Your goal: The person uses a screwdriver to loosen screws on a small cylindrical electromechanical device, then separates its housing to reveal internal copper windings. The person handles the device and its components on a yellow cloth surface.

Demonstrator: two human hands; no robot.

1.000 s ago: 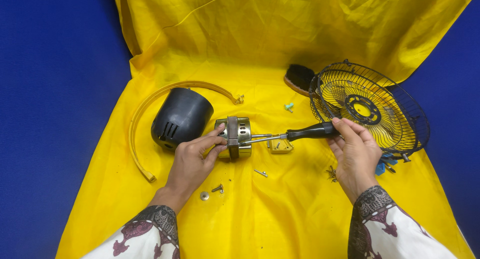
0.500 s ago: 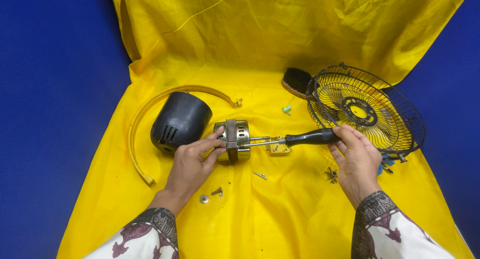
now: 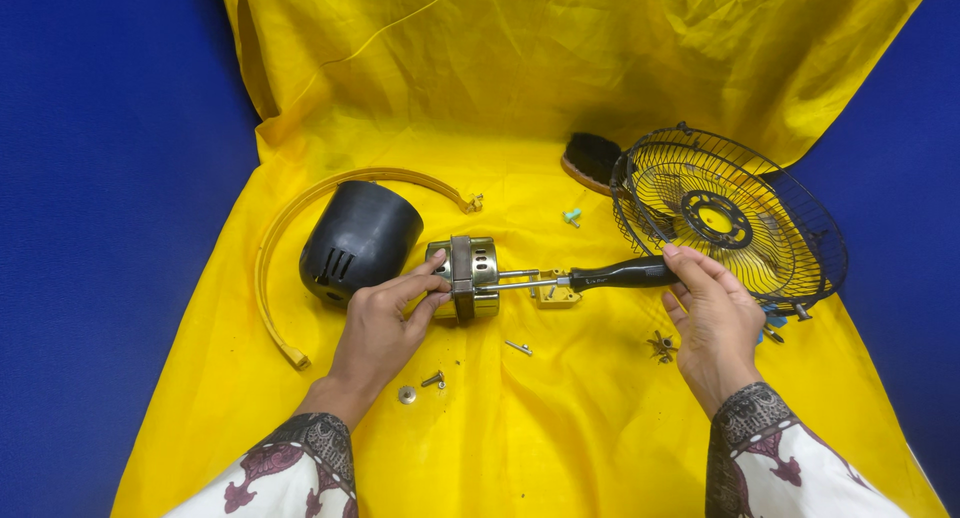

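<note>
The left hand (image 3: 385, 323) rests on the yellow cloth (image 3: 520, 428) and holds the small metal fan motor (image 3: 465, 275). Its fingers (image 3: 425, 278) are bent a little and pressed against the left side of the motor, with the thumb low and the other fingers higher up. The motor lies on its side in the middle of the cloth, just to the right of the black motor cover (image 3: 358, 241). The right hand (image 3: 712, 323) holds a screwdriver (image 3: 590, 276) by its black handle. Its fingers (image 3: 690, 263) curl around the end of the handle and pinch it. The thin metal shaft of the screwdriver points left and its tip meets the right side of the motor. A curved yellow ring (image 3: 300, 218) lies around the black cover. A black wire fan guard (image 3: 725, 218) sits at the right, just behind the right hand, and a brush (image 3: 592, 160) peeks out beside it. Some small screws (image 3: 432, 380) and 1 round washer (image 3: 406, 394) lie on the cloth near the left wrist. 1 more screw (image 3: 518, 348) lies below the screwdriver.
</note>
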